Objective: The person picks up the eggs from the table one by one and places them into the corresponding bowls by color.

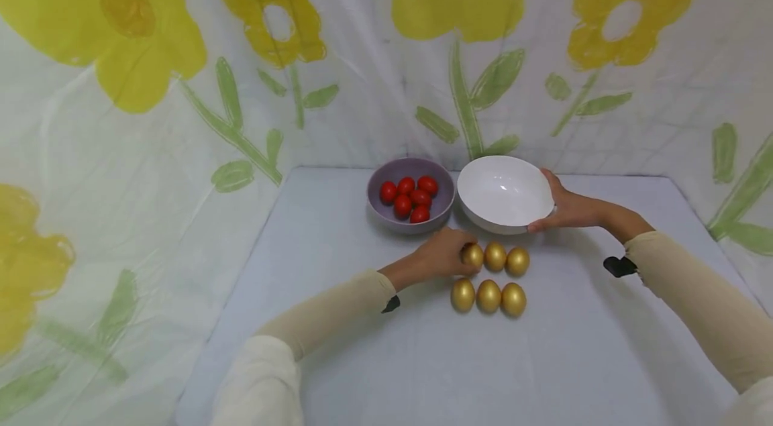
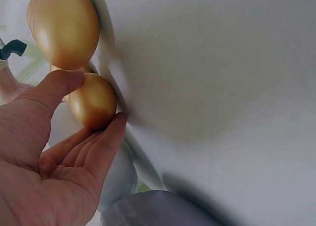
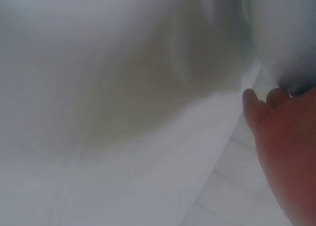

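Observation:
My left hand point(image 1: 443, 253) reaches to the leftmost golden egg point(image 1: 472, 256) of the back row on the table. In the left wrist view, its thumb and fingers pinch a golden egg point(image 2: 94, 103) from both sides. Two more golden eggs point(image 1: 495, 256) stand beside it, and a front row of three golden eggs point(image 1: 488, 296) lies nearer. With my right hand point(image 1: 570, 206) I grip the right side of a white bowl point(image 1: 504, 191), whose inside shows nothing in it. The right wrist view has only a blurred part of the bowl point(image 3: 286, 28) above the fingers.
A purple bowl point(image 1: 382, 217) with several red eggs point(image 1: 421, 198) stands left of the white bowl, close to it. Both bowls sit near the back edge of the pale table point(image 1: 392, 359). Behind hangs a curtain point(image 1: 362, 43) printed with yellow flowers.

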Action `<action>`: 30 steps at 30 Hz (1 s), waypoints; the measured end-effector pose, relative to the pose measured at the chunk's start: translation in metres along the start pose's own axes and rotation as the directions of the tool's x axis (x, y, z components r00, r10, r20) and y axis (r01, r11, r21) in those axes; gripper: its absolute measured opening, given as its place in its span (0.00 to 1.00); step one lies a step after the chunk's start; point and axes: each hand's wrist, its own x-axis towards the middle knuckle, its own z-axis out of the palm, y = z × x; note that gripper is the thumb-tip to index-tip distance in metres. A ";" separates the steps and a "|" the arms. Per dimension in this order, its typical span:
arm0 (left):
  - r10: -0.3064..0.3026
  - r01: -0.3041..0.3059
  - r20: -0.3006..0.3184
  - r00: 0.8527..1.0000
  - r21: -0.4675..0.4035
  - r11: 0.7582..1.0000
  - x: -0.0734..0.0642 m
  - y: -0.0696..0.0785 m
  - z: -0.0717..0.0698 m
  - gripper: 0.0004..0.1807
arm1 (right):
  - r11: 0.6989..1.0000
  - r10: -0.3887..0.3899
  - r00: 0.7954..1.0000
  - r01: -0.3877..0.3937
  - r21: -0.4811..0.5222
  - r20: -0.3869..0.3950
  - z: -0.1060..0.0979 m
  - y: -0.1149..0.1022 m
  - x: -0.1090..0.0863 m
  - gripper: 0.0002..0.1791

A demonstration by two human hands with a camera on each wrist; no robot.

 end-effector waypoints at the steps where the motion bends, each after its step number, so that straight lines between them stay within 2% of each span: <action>1: 0.001 -0.001 -0.003 1.000 -0.006 1.000 0.000 0.000 0.000 0.18 | 1.000 -0.007 1.000 0.007 -0.001 -0.002 0.000 0.001 0.001 0.77; 4: 0.025 -0.025 -0.008 1.000 0.005 1.000 -0.001 0.002 -0.004 0.15 | 1.000 -0.019 1.000 0.019 0.002 -0.009 0.000 0.002 0.004 0.76; 6: 0.063 -0.063 -0.004 0.998 0.013 0.998 -0.001 0.007 -0.011 0.14 | 1.000 -0.019 1.000 0.019 0.002 -0.007 -0.001 0.001 0.005 0.76; 8: 0.098 -0.098 -0.001 0.995 0.035 0.995 -0.002 0.012 -0.021 0.14 | 1.000 -0.013 1.000 0.013 0.004 -0.007 -0.001 0.001 0.005 0.77; 12: 0.151 -0.151 -0.023 0.988 -0.016 0.988 -0.002 0.025 -0.050 0.20 | 1.000 0.016 1.000 -0.016 -0.013 -0.004 0.000 0.003 0.004 0.79; 16: 0.136 -0.148 -0.108 0.985 -0.109 0.983 0.008 0.029 -0.081 0.27 | 0.999 0.027 1.000 -0.027 -0.018 0.006 0.002 0.004 0.003 0.79; 19: 0.086 -0.113 -0.149 0.985 -0.186 0.976 0.022 0.030 -0.102 0.29 | 1.000 0.023 1.000 -0.023 -0.013 0.006 0.001 0.001 0.002 0.79; 21: 0.068 -0.102 -0.164 0.984 -0.212 0.972 0.033 0.030 -0.111 0.30 | 1.000 0.026 1.000 -0.026 -0.008 0.004 0.000 0.000 0.001 0.78; 23: 0.052 -0.086 -0.166 0.985 -0.206 0.975 0.044 0.029 -0.115 0.30 | 1.000 0.029 1.000 -0.029 -0.004 0.004 0.000 -0.001 0.001 0.78; 25: 0.064 -0.091 -0.169 0.984 -0.157 0.983 0.057 0.024 -0.112 0.30 | 1.000 0.027 1.000 -0.027 -0.005 0.004 0.001 -0.002 0.000 0.78; 30: 0.099 -0.094 -0.116 0.988 0.048 0.994 0.091 0.013 -0.094 0.28 | 1.000 0.021 1.000 -0.021 -0.015 0.001 0.004 -0.003 -0.004 0.78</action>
